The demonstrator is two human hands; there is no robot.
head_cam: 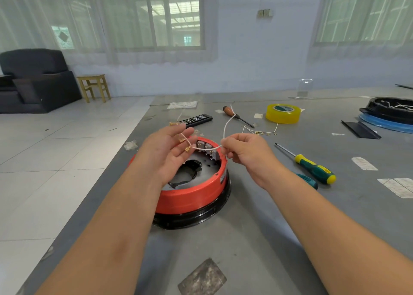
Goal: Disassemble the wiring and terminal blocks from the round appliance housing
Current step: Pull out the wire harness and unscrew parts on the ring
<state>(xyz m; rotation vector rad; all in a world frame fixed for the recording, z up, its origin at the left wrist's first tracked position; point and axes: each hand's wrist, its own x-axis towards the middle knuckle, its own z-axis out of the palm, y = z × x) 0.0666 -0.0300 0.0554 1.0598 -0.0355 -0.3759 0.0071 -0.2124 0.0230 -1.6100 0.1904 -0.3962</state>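
The round appliance housing (194, 194), a red plastic shell on a black base ring, stands on the grey tabletop (257, 238) just below both hands. It is open at the top, and inside it, along the far wall, grey terminal blocks (206, 149) stand in a row. A piece of black material (187, 171) lies on its pale inner floor.

The left hand (169, 151) is held above the housing with the palm up and the fingers nearly straight and a little spread. A thin white wire (225, 127) with small brass connectors (187, 149) lies across its fingers; whether the thumb presses it I cannot tell. The right hand (243, 151) has its fingers curled and pinches the same wire between thumb and fingertips. From this pinch the wire goes up in a loop over the tabletop.

Beyond the hands, a screwdriver with a brown wooden handle (237, 115) lies near a roll of yellow tape (283, 113). A second bundle of white wires with brass ends (261, 131) lies between them and the right hand. To the right of the right hand lies a screwdriver with a green and yellow handle (312, 168), and one more green handle (308, 180) shows just beside the right wrist. A black flat case (196, 119) lies behind the left hand.
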